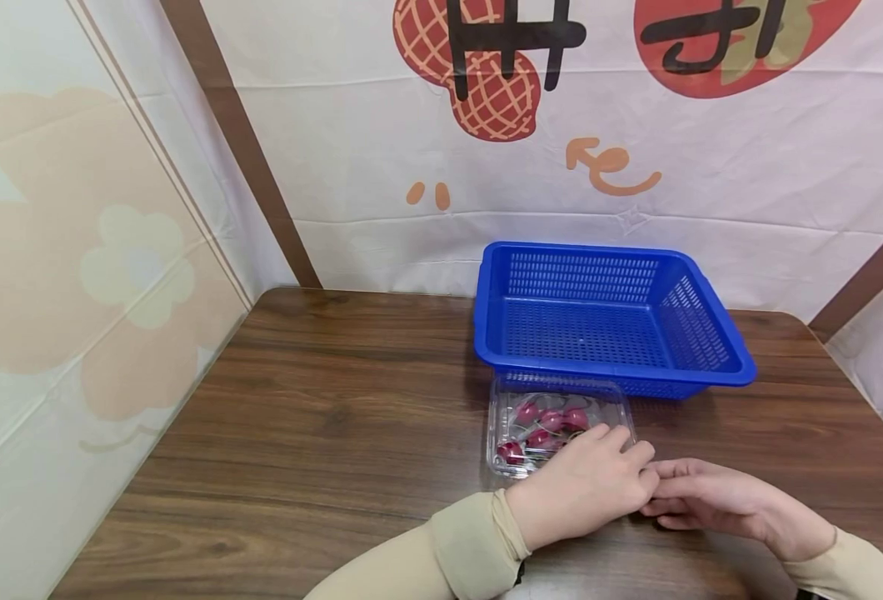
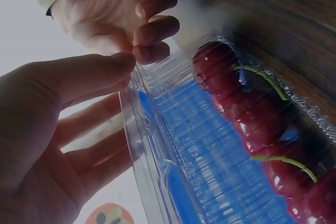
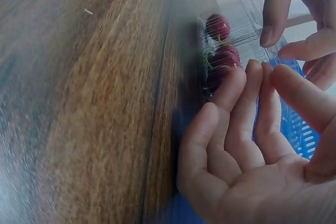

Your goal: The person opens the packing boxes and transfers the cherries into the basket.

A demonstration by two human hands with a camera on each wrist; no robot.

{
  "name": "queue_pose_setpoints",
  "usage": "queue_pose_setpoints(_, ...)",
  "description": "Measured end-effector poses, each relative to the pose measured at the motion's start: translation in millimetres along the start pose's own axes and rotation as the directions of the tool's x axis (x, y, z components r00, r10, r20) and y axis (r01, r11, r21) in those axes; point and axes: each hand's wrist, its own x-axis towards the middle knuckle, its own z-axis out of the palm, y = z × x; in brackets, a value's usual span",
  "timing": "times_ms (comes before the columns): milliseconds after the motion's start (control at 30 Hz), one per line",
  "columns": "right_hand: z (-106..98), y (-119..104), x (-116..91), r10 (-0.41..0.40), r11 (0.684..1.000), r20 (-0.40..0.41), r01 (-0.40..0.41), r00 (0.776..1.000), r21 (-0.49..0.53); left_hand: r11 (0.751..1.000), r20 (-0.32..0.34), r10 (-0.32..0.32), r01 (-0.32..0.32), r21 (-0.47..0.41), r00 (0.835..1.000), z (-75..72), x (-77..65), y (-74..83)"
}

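A clear plastic box (image 1: 496, 425) holding several dark red cherries (image 1: 551, 419), some with green stems (image 2: 283, 161), rests on the table just in front of the blue basket. My left hand (image 1: 587, 483) reaches over its right side and pinches the rim between thumb and fingers. Facing it, my right hand (image 1: 726, 504) has its thumb and index fingertips brought together at the box's near right corner, beside the left fingertips. Its other fingers (image 3: 197, 135) are loosely bent. Whether the lid is fully closed cannot be told.
Behind the box stands a blue perforated basket (image 1: 614, 371), near the back edge of the brown wooden table (image 1: 321, 442). A printed white cloth (image 1: 351, 167) hangs behind and beside the table. A small white scrap (image 3: 88, 11) lies on the wood.
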Motion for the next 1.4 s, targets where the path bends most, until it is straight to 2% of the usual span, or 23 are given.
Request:
queue_pose_setpoints(200,1,2,1,-0.028,0.999,0.018,0.027,0.999,0.038,1.000,0.064,-0.012,0.013,-0.023,0.998,-4.6,2.7,2.5)
queue_pose_setpoints(467,4,5,2,-0.054,0.998,0.008,0.054,0.999,0.020,0.998,0.140,-0.037,0.045,-0.049,0.989,-8.4,4.1,5.6)
queue_pose_setpoints(1033,8,6,0,-0.066,0.998,-0.014,0.066,0.998,-0.013,0.997,0.140,-0.041,0.050,-0.060,0.989,-8.5,5.7,5.5)
queue_pose_setpoints(1400,5,4,1,-0.047,0.999,-0.019,0.046,0.999,-0.020,0.999,0.123,-0.033,0.035,-0.012,0.992,-7.8,9.5,12.7)
